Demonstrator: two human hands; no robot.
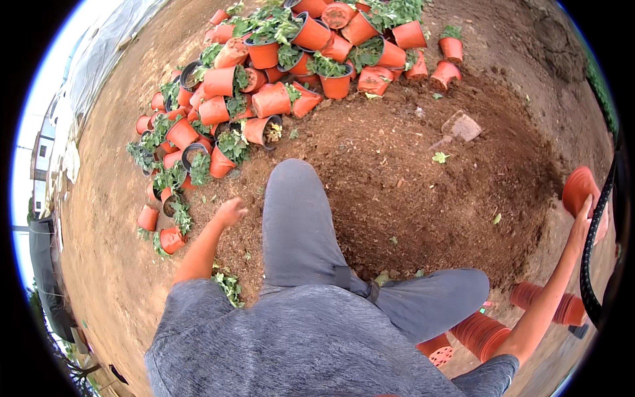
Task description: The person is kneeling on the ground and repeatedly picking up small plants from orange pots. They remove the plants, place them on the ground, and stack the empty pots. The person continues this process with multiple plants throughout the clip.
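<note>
At the far right, my right hand (588, 223) grips an orange plastic plant pot (577, 191), its flat base turned partly toward me. My left hand (231, 212) is blurred and looks bare, fingers loosely apart, above the ground left of my raised knee. A heap of orange pots (270, 99) with leafy green plants lies ahead and to the left, many tipped on their sides. Between the heap and my bent legs spreads a mound of loose brown soil (397, 198). A soil-covered hand trowel (462, 128) rests on its far part.
Stacks of nested orange pots (480, 335) lie beside my right hip, with another stack (550, 302) under my right forearm. A black braided cord (593, 238) crosses the view's right edge. Uprooted leaves (228, 285) lie by my left side. Plastic sheeting (109, 54) stands at upper left.
</note>
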